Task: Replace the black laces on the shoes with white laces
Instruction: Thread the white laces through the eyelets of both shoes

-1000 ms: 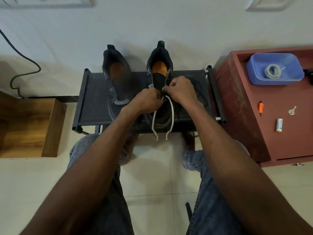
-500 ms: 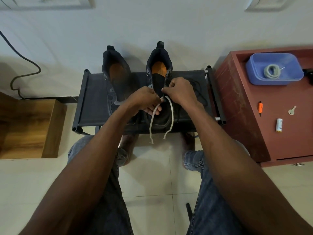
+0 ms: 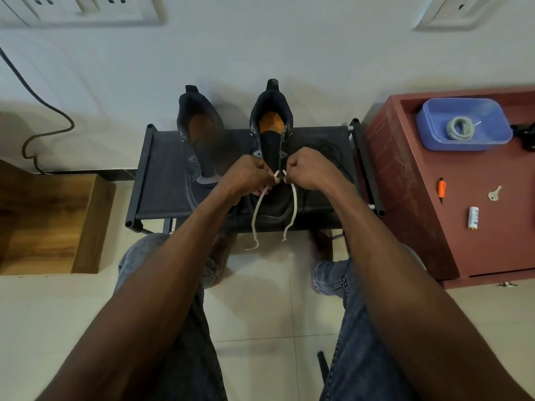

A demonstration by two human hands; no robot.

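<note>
Two dark shoes with orange insoles stand on a black fabric rack (image 3: pixel 162 180). The left shoe (image 3: pixel 199 143) has no lace that I can see. Over the right shoe (image 3: pixel 272 131) my left hand (image 3: pixel 246 175) and my right hand (image 3: pixel 307 169) each pinch one side of a white lace (image 3: pixel 293 204) near the shoe's middle. Its two loose ends hang down past the rack's front edge. A loose black lace (image 3: pixel 327 149) lies on the rack to the right of that shoe. Another coiled white lace (image 3: pixel 460 128) sits in a blue tray (image 3: pixel 434 137).
A red-brown cabinet (image 3: pixel 419 198) at the right carries the blue tray, an orange-handled tool (image 3: pixel 441 188), a key (image 3: pixel 494 193) and a small white battery (image 3: pixel 472 217). A wooden box (image 3: pixel 58 224) stands at the left. A dark cable (image 3: pixel 43 111) runs down the wall.
My left hand went from gripping the left lace end lower down to pinching it beside my right hand at the shoe's middle. The lace ends have shifted slightly.
</note>
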